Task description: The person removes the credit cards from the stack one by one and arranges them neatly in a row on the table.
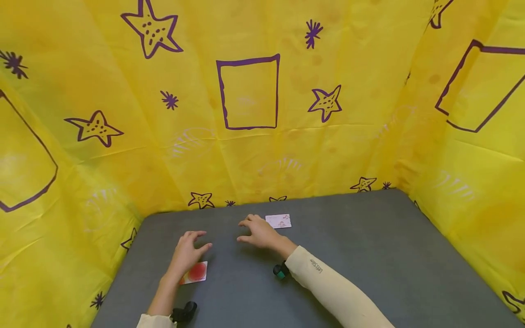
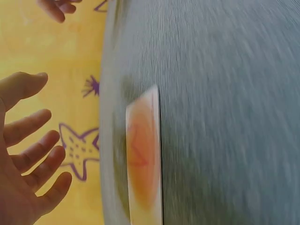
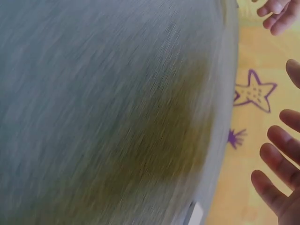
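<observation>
My left hand (image 1: 186, 253) hovers over the table at the left, fingers loosely bent and apart, holding nothing. Partly behind its wrist lies a flat card (image 1: 198, 272) with a red-orange round patch; the left wrist view shows the same card (image 2: 143, 159) below the spread fingers. Farther back, my right hand (image 1: 259, 233) is in the air with its fingers spread and nothing between them. Just beyond it lies a white card (image 1: 279, 221) with small pinkish drawings. Only a corner of a pale flat thing (image 3: 194, 214) shows in the right wrist view, which is blurred.
The grey table (image 1: 348, 255) is enclosed at the back and sides by yellow cloth (image 1: 246, 168) printed with purple stars and frames. Black bands with small devices (image 1: 281, 270) sit on both wrists.
</observation>
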The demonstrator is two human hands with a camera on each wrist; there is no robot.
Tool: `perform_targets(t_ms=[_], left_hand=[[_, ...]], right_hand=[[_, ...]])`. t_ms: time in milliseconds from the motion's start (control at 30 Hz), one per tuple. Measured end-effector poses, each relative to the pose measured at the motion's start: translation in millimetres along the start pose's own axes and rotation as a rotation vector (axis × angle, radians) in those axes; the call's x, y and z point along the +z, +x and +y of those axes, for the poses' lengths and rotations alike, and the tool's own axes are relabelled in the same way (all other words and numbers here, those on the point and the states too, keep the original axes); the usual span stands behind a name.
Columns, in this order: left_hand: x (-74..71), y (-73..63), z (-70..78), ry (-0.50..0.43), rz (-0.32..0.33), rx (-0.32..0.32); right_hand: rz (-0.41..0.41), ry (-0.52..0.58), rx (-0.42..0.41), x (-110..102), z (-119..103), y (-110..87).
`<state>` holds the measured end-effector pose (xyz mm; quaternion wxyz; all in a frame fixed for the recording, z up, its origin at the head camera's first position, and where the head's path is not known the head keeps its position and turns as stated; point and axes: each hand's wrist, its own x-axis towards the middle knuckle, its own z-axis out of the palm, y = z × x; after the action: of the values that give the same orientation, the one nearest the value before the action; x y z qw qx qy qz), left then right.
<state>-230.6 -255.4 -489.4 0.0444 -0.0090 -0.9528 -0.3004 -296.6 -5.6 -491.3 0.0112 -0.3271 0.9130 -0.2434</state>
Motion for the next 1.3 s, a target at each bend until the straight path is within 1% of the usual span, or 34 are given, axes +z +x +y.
perform_targets(t_ms=[167,233,400,533,633,767,967,1167,1300], left_hand=[[17.2,11.8,9.2,-0.039,0.008,0.042],[23.8,15.6,11.8,-0.041,0.007,0.060],[37.0,24.7,19.0,-0.059,0.016,0.092],[45.2,32.9,27.0,-0.101,0.020,0.117],[51.1,38.6,33.5,-0.118,-0.001,0.125],[59.0,44.8,41.2,-0.131,-0.031,0.128],[71.8,53.3,47.6,-0.145,-0.059,0.145],[78.6,60.7,51.7,-0.140,-0.096,0.128],[83.3,68.0,58.4,-0.128,-0.098,0.145]], right_hand=[[0.029,0.020,0.009,-6,16,-7.4],[0.034,0.020,0.024,-7,22,-9.3],[0.048,0.016,0.045,-11,36,-10.9],[0.059,0.001,0.069,-13,48,-10.7],[0.062,-0.010,0.096,-14,56,-12.1],[0.075,-0.009,0.110,-16,67,-14.2],[0.115,-0.019,0.146,-19,80,-16.4],[0.123,-0.033,0.162,-22,89,-17.7],[0.125,-0.031,0.185,-27,95,-17.2]])
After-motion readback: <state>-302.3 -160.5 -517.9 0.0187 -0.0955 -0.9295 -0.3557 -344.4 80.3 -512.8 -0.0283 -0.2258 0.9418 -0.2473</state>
